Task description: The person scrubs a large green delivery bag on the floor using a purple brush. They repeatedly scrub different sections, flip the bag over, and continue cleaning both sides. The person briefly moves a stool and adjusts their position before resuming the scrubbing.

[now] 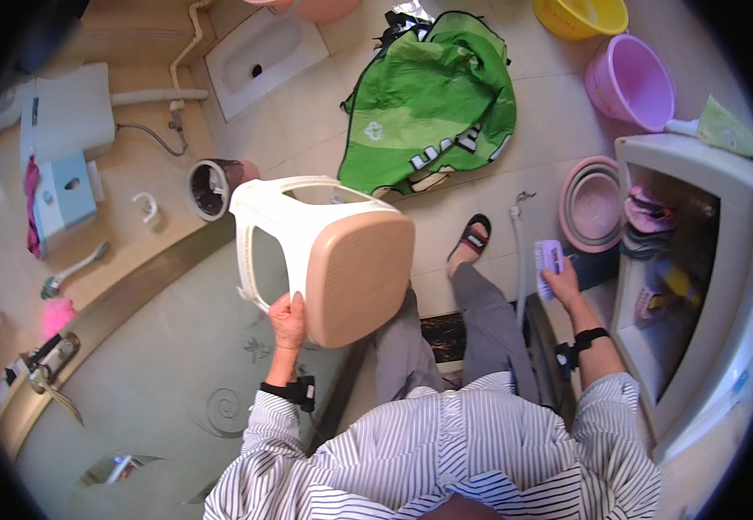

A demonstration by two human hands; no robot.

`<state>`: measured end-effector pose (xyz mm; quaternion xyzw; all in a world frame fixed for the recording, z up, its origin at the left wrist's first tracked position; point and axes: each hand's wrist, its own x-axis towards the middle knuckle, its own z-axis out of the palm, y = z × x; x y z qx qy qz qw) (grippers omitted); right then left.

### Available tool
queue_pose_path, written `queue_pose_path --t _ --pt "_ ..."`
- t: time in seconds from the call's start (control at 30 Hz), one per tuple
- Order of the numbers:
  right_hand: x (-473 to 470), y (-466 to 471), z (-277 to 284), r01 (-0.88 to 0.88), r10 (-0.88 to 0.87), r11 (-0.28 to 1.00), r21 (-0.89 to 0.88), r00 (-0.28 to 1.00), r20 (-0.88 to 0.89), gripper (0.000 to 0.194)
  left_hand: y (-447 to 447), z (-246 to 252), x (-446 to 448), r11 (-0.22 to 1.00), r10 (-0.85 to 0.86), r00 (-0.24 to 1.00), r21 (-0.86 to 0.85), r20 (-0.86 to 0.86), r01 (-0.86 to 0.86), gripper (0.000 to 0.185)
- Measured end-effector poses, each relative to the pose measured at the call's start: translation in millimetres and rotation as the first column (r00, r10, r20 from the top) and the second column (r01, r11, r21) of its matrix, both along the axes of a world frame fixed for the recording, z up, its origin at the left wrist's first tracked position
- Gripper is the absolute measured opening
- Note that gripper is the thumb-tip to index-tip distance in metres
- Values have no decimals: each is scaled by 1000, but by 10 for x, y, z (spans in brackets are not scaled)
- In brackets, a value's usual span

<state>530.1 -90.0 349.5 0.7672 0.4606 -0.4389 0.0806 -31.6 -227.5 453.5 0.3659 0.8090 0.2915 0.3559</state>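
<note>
My left hand (289, 320) grips a plastic stool (360, 279) by its side, next to the seat. The stool is held up and tilted, its tan textured seat turned towards me and its white legs pointing away to the upper left. In my right hand (562, 283) is a purple scrubbing brush (549, 270) with pale bristles, held out at the right beside a low cabinet. A crumpled green mat (428, 104) with white lettering and a dark edge lies on the tiled floor ahead, beyond the stool.
A squat toilet (220, 97) is set in the floor at upper left, with a waste bin (209, 190) nearer. A frosted glass door (175, 338) stands at left. To the right are a purple bucket (630, 84), a yellow basin (581, 26), pink basins (594, 203), a hose (521, 260) and a white cabinet (623, 260).
</note>
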Motion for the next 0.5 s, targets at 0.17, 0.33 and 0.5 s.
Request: queue_pose_path --t 0.17,0.33,0.5 --pt "-164 283 72 -46 48 999 -22 997 66 71 -161 -94 82 998 60 995 -20 86 -59 34" --pt "-398 377 259 -118 118 993 4 993 0 70 -233 -216 3 980 76 989 -192 126 -51 30" --pt "-535 393 495 -96 96 994 59 995 -7 66 -165 -304 -80 913 -191 979 -379 -64 153 39"
